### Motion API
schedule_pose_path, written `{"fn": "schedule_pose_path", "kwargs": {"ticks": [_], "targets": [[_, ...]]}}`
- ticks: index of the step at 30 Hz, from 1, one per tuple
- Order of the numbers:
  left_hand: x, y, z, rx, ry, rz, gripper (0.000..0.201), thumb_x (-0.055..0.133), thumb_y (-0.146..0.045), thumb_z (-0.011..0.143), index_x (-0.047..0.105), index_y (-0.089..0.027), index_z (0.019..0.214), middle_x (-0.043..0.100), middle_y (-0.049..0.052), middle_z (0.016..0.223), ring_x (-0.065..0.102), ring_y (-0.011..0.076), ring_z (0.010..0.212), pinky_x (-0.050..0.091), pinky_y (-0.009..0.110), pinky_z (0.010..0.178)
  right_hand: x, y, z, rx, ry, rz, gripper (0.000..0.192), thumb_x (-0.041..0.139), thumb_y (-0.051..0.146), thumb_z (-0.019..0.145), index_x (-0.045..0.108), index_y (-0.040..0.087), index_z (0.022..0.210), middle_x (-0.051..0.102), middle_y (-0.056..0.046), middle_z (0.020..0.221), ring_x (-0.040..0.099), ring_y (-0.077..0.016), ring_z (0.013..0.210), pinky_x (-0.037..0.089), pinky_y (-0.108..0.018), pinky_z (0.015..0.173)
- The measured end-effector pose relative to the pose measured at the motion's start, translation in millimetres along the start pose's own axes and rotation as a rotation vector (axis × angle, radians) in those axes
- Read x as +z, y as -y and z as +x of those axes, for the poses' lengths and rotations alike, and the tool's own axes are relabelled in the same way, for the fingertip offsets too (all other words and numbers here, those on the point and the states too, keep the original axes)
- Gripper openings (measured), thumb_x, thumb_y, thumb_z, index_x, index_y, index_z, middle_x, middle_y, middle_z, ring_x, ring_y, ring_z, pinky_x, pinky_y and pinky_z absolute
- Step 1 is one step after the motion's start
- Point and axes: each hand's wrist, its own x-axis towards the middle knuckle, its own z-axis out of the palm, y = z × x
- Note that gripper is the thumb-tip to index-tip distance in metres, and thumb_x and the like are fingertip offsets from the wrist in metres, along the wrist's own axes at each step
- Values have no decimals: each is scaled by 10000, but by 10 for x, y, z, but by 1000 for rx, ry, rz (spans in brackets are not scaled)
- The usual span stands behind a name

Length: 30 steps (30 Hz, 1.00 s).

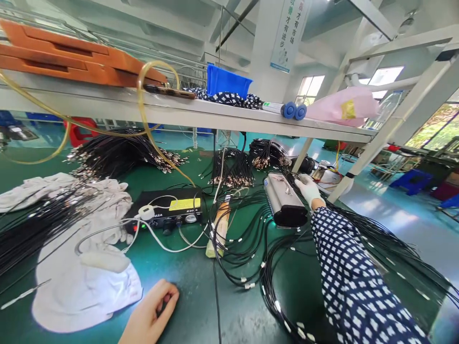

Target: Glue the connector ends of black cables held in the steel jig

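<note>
My left hand point(153, 310), bare, rests on the green table near the front edge, its fingers curled toward the thumb and nothing visible in them. A white cloth point(86, 291) lies to its left. My right hand point(309, 188), in a white glove, reaches far forward to the right side of a silver box with black ends point(285, 196). Its fingers look extended and apart, over black cables point(353, 217) running along the right side; small details at the fingertips are unclear. Many black cables with white tags point(263, 267) run from the silver box's left side and loop toward me.
A black control box point(167, 203) with a yellow label stands left of centre. Bundles of black cables with metal ends point(122, 148) lie at the back. A white shelf point(215, 112) crosses above, carrying orange cases point(71, 59) and a blue bin point(228, 81). A yellow hose point(143, 102) hangs down.
</note>
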Motion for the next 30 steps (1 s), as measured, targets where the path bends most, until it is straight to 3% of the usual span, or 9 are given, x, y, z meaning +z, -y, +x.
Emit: {"fn": "schedule_pose_path", "kwargs": {"ticks": [4,7,9,12,17,30], "targets": [[6,-15,17,31,-6,28,306,456,-449,911,575,-224,740,549,-22,679,521,132,589,455,223,563,-517,-508,-349,112,-53,-90,320,598,340,937,586,161,1201,602,-92,1235,609,-233,1087,513,-466,932],[24,-36,39,47,-17,51,298,462,-448,898,572,-223,736,547,-24,672,525,133,579,456,227,557,-608,-583,-480,130,-63,-130,319,588,352,942,589,165,1200,602,-93,1241,604,-234,1099,501,-473,948],[36,-47,47,49,-19,59,292,471,-452,891,572,-224,740,553,-22,678,533,137,589,462,230,562,-484,-426,-442,85,-40,-129,335,583,376,942,589,175,1211,603,-94,1254,599,-234,1114,485,-474,970],[53,-37,41,45,-16,65,304,469,-472,891,572,-226,745,556,-17,683,537,142,604,468,232,569,-124,-30,-271,17,16,-112,395,606,417,921,581,184,1239,611,-92,1255,589,-245,1143,455,-488,1004],[83,17,13,0,-6,39,326,437,-476,925,566,-223,766,556,-6,715,541,141,629,476,237,599,378,437,-73,50,59,-75,364,578,394,942,571,190,1244,583,-98,1280,594,-239,1116,486,-480,966],[21,-131,31,-60,-45,-4,352,425,-474,923,549,-214,720,550,0,685,512,143,605,462,235,577,439,372,-31,64,6,-67,279,552,356,963,595,201,1191,608,-84,1218,625,-195,1013,544,-399,875]]}}
